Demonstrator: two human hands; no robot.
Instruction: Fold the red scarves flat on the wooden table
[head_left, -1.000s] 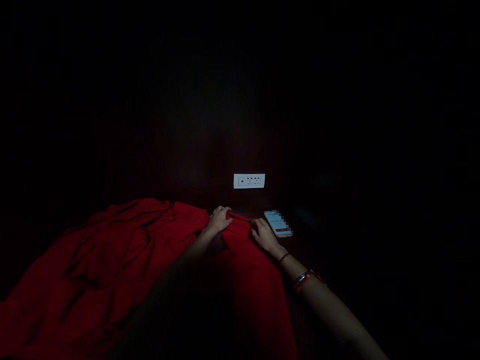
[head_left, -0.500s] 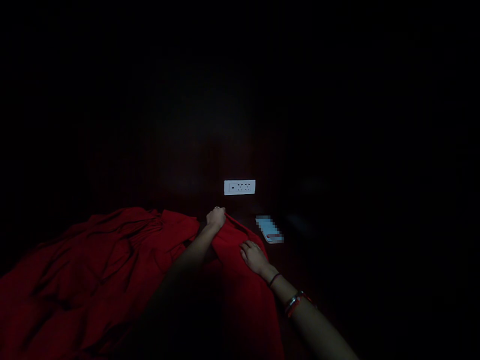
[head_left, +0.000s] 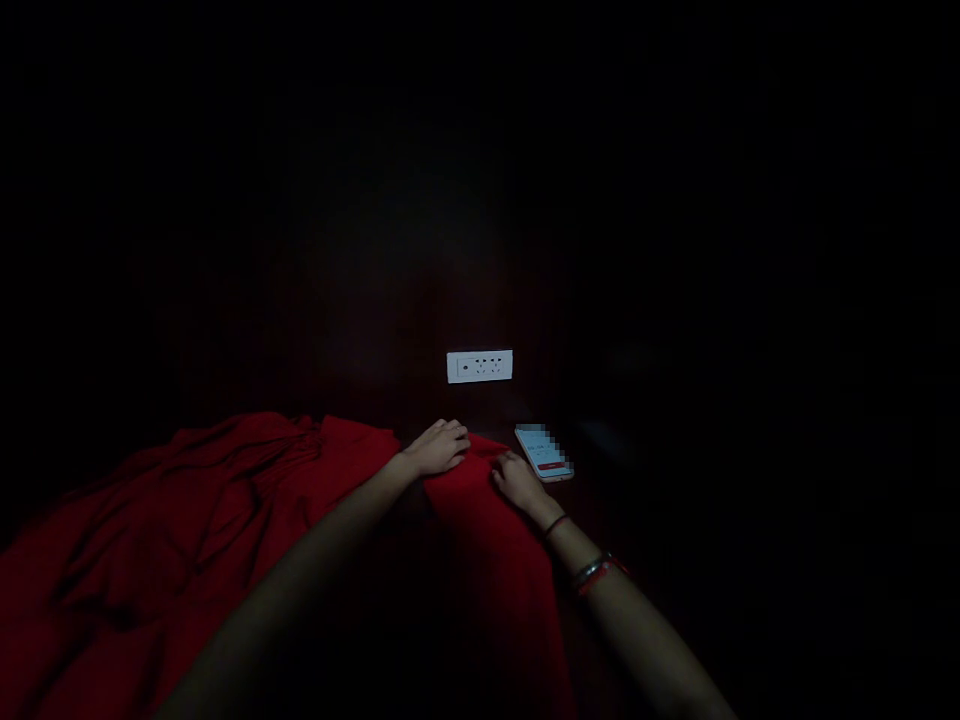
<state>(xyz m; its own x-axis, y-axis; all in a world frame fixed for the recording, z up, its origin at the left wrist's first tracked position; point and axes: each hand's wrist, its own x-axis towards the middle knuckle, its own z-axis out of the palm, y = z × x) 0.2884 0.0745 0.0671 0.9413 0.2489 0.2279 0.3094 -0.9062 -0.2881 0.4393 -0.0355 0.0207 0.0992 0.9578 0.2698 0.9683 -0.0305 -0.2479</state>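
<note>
A smooth strip of red cloth (head_left: 495,560) runs from the front up toward the wall, under both my hands. Across its far end lies my left hand (head_left: 439,447), open, palm down, with the fingers stretched to the right. My right hand (head_left: 519,484) rests at the cloth's far right edge, its fingers curled in on the fabric. The fingertips are partly hidden, and the dim light blurs the cloth's edge there. Just beyond the right hand is a phone (head_left: 544,455) with a lit screen.
Crumpled red fabric (head_left: 225,500) spreads over the left side in deep folds. A white wall socket (head_left: 480,366) sits on the dark wall beyond my hands. Most of the surroundings are too dark to make out.
My left hand has loosened from a closed grip on the cloth's far edge and now lies flat. The right hand has slid slightly farther away, its fingers curling, and the cloth's far end looks flatter.
</note>
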